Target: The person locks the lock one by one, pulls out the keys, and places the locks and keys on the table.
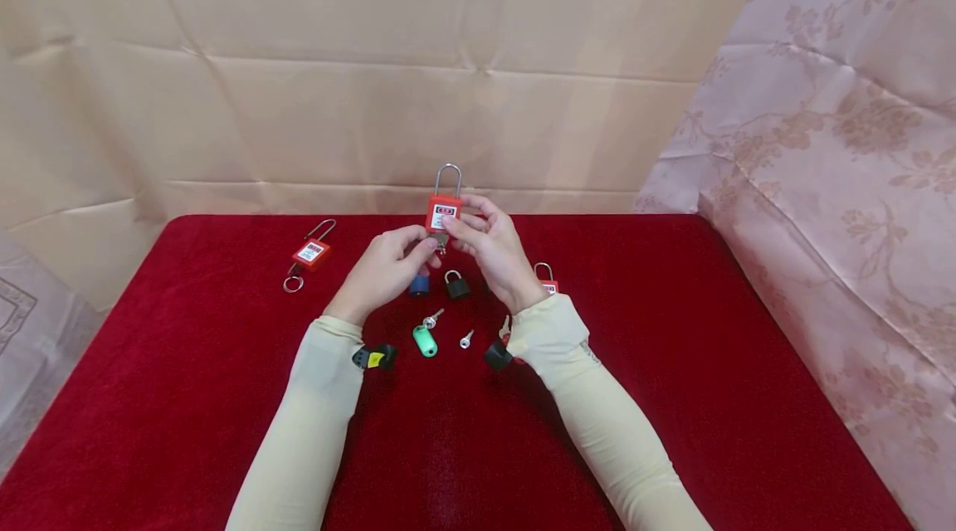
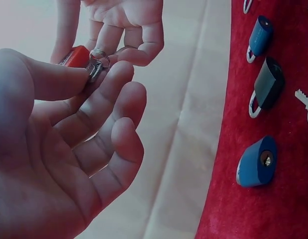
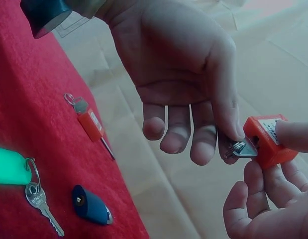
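A red padlock (image 1: 445, 202) with a white label is held upright above the table, its long metal shackle (image 1: 449, 167) pointing up. My right hand (image 1: 496, 253) grips its body, thumb across the label. My left hand (image 1: 384, 270) pinches the flat metal key (image 3: 248, 148) between thumb and index finger at the padlock's underside. The key's tip sits at the keyhole; how deep it is in, I cannot tell. A small split ring (image 2: 98, 53) hangs from the key. The left hand's other fingers are loosely bent.
On the red cloth (image 1: 657, 398) lie another red padlock (image 1: 312, 254) with key and ring at left, a partly hidden red one (image 1: 548, 287) at right, a blue padlock (image 1: 420, 286), a black padlock (image 1: 457, 286), a green key tag (image 1: 425, 341) and a loose key (image 1: 466, 339).
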`<state>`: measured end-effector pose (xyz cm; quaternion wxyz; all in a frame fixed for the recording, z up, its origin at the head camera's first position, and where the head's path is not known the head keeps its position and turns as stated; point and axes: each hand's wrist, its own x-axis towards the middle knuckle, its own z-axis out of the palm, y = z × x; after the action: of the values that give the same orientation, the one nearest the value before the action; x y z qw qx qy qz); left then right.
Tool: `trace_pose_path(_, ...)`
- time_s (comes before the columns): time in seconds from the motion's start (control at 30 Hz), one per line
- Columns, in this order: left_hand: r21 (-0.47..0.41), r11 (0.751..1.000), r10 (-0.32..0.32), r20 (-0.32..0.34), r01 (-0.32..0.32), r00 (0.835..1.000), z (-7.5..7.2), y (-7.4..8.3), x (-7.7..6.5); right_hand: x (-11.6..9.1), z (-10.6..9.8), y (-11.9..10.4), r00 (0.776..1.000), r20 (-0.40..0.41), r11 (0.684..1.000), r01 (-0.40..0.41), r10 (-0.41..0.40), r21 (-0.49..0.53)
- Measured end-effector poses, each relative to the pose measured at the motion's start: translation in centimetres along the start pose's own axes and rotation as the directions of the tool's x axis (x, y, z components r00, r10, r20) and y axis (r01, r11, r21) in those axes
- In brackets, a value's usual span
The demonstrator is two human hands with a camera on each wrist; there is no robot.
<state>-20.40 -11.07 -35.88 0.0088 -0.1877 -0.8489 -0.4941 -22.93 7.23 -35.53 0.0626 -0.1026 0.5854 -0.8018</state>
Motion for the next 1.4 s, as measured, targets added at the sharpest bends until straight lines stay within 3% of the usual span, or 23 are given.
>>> trace_pose_path(0.3, -0.054, 0.999, -0.007, -0.004, 0.007, 1.0, 0.2, -0.3, 0.3, 0.1, -0.2, 0.1, 1.0, -0.003, 1.0, 0.012, -0.012, -0.018)
trace_pose_path(0.7, -0.267, 0.964, -0.028, -0.081, 0.005, 0.996, 0.6, -0.3, 0.4, 0.0, -0.2, -0.3, 1.0, 0.008, 0.999, 0.026, -0.025, -0.035)
trace_pose_path(0.87, -0.294, 0.956, -0.006, -0.09, -0.021, 0.996, 0.9, -0.7, 0.5, -0.2, -0.3, -0.6, 0.999, 0.012, 0.998, 0.04, -0.039, -0.048)
trace_pose_path(1.07, -0.324, 0.946, -0.03, -0.082, 0.002, 0.996, 0.9, -0.8, 0.5, -0.3, -0.1, -0.8, 0.999, 0.015, 0.997, 0.053, -0.052, -0.058)
trace_pose_path(1.4, -0.3, 0.954, -0.04, -0.111, 0.005, 0.993, 1.1, 0.0, 0.4, -0.5, -0.2, -1.3, 0.999, 0.016, 0.996, 0.047, -0.046, -0.081)
